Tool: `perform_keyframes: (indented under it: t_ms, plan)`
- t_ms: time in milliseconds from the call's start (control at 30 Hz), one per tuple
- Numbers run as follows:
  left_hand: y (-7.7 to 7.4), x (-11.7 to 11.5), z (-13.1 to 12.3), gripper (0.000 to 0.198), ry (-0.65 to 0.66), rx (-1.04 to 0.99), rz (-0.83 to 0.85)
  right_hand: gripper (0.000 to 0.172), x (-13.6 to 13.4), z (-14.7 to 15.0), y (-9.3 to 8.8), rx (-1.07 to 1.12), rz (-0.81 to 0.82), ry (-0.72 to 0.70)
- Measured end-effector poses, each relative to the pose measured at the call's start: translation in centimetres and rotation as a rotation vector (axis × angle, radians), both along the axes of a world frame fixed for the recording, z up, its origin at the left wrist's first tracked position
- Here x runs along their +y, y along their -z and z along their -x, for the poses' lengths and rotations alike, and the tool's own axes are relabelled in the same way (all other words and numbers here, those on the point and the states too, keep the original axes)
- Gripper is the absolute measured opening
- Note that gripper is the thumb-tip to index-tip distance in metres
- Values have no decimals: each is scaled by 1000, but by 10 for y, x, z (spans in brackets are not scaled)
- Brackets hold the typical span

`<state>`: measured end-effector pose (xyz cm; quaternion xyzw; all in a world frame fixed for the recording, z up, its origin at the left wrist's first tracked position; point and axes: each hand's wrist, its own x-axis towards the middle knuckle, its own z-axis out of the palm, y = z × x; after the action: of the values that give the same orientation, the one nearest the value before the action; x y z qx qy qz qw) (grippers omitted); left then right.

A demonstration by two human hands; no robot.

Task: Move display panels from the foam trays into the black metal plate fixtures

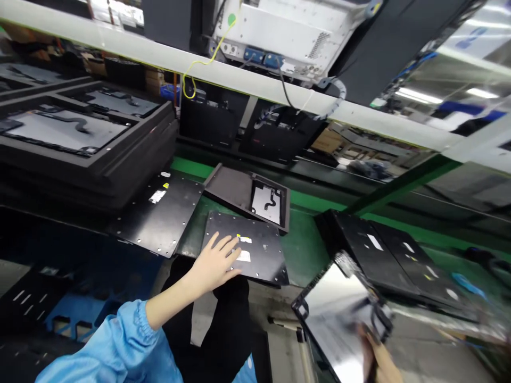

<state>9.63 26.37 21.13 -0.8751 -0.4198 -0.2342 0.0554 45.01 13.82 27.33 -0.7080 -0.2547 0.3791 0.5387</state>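
My left hand (pixel 217 263) lies with its fingers spread on a black plate (pixel 263 244) with labels and edge holes, at the front edge of the green bench. At the lower right, my right hand (pixel 377 356) grips a flat silver-backed panel (pixel 335 303) in a black frame, held tilted off the bench; motion blurs this hand and part of the panel. Left of the first plate lies another black plate (pixel 175 213). Behind it sits a dark foam tray (pixel 229 183) with a similar silver panel (pixel 266 202) in its recess.
Stacked dark foam trays (pixel 136 154) holding silver panels rise at the left. Black labelled panels (pixel 379 255) lie on the bench at the right. A white shelf beam (pixel 255 80) crosses above, carrying a white machine (pixel 287 32) with cables; a yellow wire (pixel 199 63) hangs down.
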Motion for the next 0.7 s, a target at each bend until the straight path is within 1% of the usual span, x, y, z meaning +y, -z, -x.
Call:
perform_keyframes:
  t_ms: [67, 100, 133, 200, 267, 300, 400, 467, 567, 633, 700]
  plan:
    - [10, 0, 4, 65, -28, -11, 26, 51, 42, 6, -1, 164, 55, 88]
    - [13, -1, 5, 68, -32, -16, 40, 47, 68, 9, -3, 236, 72, 108]
    - [15, -1, 6, 69, -30, -21, 51, 42, 97, 12, -5, 279, 76, 98]
    - [17, -3, 5, 68, -29, -33, 66, 29, 160, 18, -13, 263, 61, -7]
    - [15, -4, 3, 69, -36, -48, 66, 14, 222, 29, -22, 180, 39, -124]
    - [15, -4, 2, 69, -38, -56, 63, 14, 251, 36, -27, 135, 28, -176]
    - [14, -4, 1, 68, -39, -87, 56, 31, 327, 64, -40, 56, 9, -313]
    - [15, -3, 2, 68, -36, -108, 55, 36, 370, 83, -44, 26, 4, -369]
    - [14, -3, 3, 68, -36, -119, 52, 34, 421, 101, -44, -43, 14, -369]
    - [12, -2, 3, 68, -36, -112, 48, 31, 447, 105, -41, -103, 15, -375]
    - [11, -2, 3, 68, -37, -98, 41, 32, 466, 106, -38, -161, -30, -408]
